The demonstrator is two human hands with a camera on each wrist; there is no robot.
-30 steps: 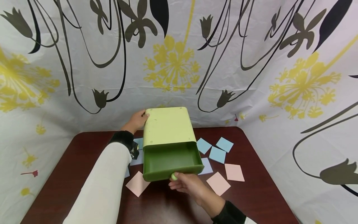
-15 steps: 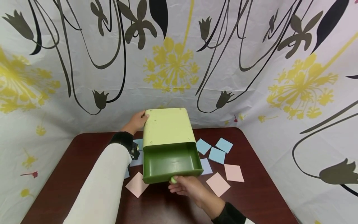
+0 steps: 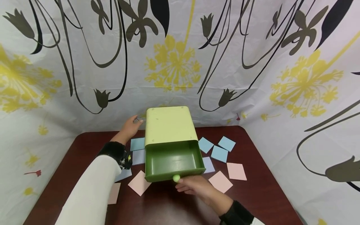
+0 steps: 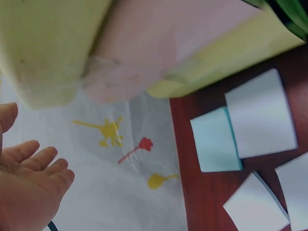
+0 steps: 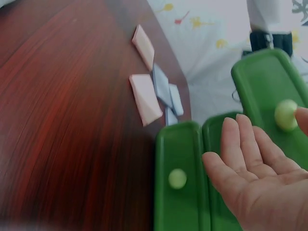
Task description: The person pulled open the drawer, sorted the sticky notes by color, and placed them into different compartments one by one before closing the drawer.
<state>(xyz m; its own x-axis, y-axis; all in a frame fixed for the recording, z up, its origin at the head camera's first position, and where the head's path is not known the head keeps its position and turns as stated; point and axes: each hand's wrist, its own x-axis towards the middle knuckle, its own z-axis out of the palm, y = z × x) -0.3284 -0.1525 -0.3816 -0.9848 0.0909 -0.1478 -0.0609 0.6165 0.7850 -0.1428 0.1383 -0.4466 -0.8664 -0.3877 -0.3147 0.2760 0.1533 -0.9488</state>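
A pale yellow drawer cabinet (image 3: 170,125) stands mid-table in the head view. Its top green drawer (image 3: 173,159) is pulled out, and the inside shows no contents. My left hand (image 3: 128,128) hovers apart from the cabinet's back left side; in the left wrist view its fingers are spread and nothing lies in the palm. At the drawer front, my right hand (image 3: 197,186) is beside the round light-green knob (image 3: 176,178). The right wrist view has the thumb at the knob's edge, the other fingers extended. Two lower drawer fronts (image 5: 178,149) show there too.
Blue square pads (image 3: 219,153) and pink ones (image 3: 236,171) lie right of the cabinet. More blue (image 3: 137,144) and pink pads (image 3: 139,183) lie to its left on the dark red table (image 3: 261,200). A patterned curtain (image 3: 239,78) hangs behind and around.
My left hand has let go of the cabinet's back left corner and moved left. My right fingers have loosened from the knob and shifted slightly right. The drawer stays pulled out.
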